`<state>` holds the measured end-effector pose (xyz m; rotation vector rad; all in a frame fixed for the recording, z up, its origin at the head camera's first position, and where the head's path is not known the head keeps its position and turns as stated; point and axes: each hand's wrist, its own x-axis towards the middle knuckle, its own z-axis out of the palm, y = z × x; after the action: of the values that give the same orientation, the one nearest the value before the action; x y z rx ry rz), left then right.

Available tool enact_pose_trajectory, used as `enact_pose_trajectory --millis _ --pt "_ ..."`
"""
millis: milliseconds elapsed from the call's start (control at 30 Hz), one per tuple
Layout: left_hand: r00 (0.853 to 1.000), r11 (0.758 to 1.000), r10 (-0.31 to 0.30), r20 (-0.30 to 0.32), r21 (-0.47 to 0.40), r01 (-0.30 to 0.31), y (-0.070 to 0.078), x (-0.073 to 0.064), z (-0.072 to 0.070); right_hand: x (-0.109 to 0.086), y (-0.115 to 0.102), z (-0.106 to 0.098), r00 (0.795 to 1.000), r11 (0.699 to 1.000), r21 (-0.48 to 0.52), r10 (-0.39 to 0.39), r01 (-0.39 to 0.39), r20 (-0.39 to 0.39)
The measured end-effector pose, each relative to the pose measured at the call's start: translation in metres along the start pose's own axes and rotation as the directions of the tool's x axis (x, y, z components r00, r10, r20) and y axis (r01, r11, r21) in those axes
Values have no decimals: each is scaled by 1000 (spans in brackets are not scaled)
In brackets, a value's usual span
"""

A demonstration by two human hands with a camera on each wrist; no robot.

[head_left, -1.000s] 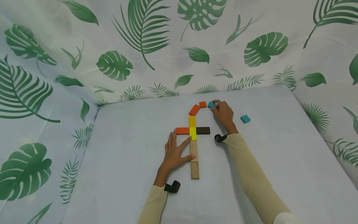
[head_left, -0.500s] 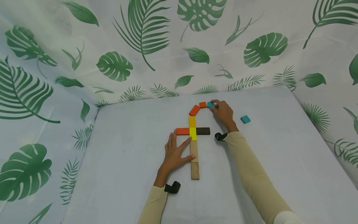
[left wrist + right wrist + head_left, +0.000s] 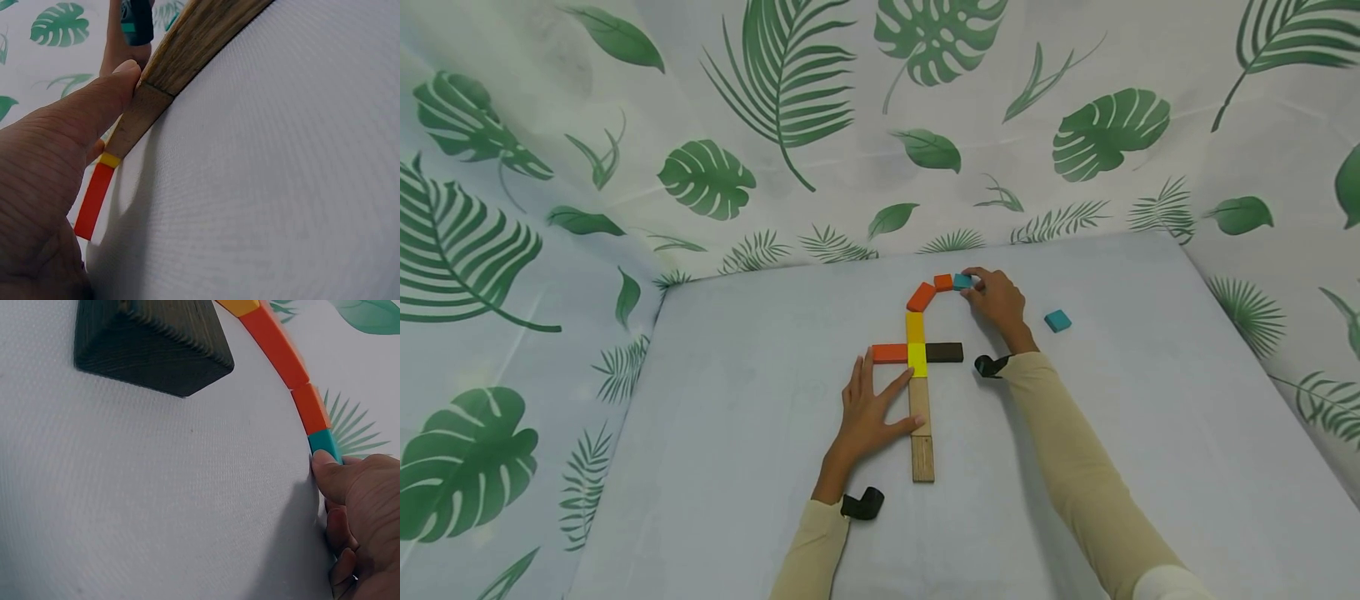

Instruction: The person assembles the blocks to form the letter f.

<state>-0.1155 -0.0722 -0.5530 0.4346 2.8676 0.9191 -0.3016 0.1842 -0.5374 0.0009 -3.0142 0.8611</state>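
Note:
Thumb and fingers of my right hand (image 3: 998,302) pinch a small blue block (image 3: 962,282) at the end of a curved row. In the right wrist view that blue block (image 3: 324,444) meets a small orange block (image 3: 310,407). A longer orange block (image 3: 921,297) follows, then a yellow block (image 3: 915,327) leading down to a brighter yellow one (image 3: 917,360). My left hand (image 3: 867,417) lies spread beside the column, its thumb at a plain wooden block (image 3: 920,400) and a fingertip by the red-orange side block (image 3: 890,354).
A dark block (image 3: 944,352) forms the right side arm, and a darker-grained wooden block (image 3: 922,460) ends the column. Another blue block (image 3: 1057,321) lies apart to the right on the white table (image 3: 737,417). Leaf-printed cloth (image 3: 820,100) hangs behind.
My right hand has slid the blue block slightly left, closing the gap to the small orange block. My left hand has stayed in place.

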Motion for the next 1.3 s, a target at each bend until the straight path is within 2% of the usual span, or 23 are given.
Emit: enact_pose_trajectory --millis 633,733,867,1067,1167,1300 --pt "1000 1000 -3 8 -7 3 4 2 3 -2 4 -2 1000 1000 -6 21 -21 -5" --pt "1000 1000 1 6 -7 -1 4 1 3 -3 6 -3 999 999 25 31 -30 -11" --pt "1000 1000 4 7 -12 -4 4 1 3 -7 12 -2 998 992 121 44 -39 -41" --pt "1000 1000 7 1 -24 -6 5 0 1 -14 19 0 996 969 248 6 16 -88" --pt "1000 1000 16 -8 -17 -16 3 0 2 -22 19 -5 995 962 267 -34 58 -96" --pt "1000 1000 16 -12 -10 -16 -1 -1 1 -32 16 -13 989 965 232 -99 122 -110"
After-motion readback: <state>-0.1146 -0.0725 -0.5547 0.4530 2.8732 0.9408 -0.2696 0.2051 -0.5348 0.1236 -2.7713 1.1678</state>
